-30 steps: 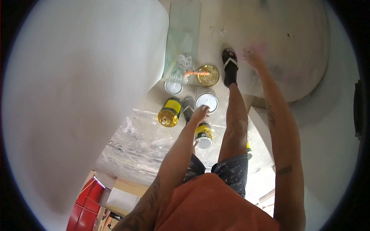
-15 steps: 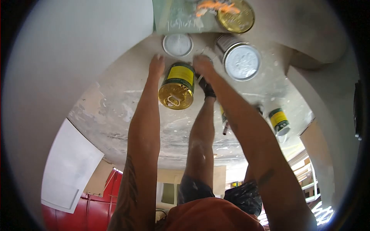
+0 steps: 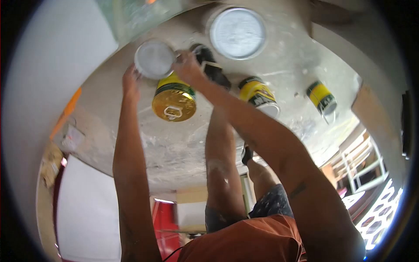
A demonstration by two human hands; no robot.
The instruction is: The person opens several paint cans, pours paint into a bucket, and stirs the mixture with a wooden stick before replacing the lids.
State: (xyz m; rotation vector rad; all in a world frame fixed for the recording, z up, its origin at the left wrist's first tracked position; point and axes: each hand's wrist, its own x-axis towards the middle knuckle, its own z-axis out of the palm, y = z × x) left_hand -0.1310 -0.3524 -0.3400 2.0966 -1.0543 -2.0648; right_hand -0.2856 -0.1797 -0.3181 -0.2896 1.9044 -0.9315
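Observation:
A round whitish lid (image 3: 155, 59) is held by its edge between my two hands. My left hand (image 3: 132, 81) is closed at its lower left edge, and my right hand (image 3: 187, 67) grips the right edge; both are a little blurred. Just below the lid stands a yellow and green can with a gold top (image 3: 174, 105) and a pale handle, its upper side partly covered by the lid. Right of my right hand is a dark shoe (image 3: 211, 67) on a foot.
A larger can with a whitish round top (image 3: 238, 34) stands at the top. Two yellow and green cans, one nearer (image 3: 257, 94) and one farther right (image 3: 322, 98), are on the stained floor (image 3: 288, 70). A white panel (image 3: 87, 209) is at lower left.
The lid has come up between my hands, which are now at its edges. The view has shifted, so the gold-topped can and my hands appear farther left and the other cans higher.

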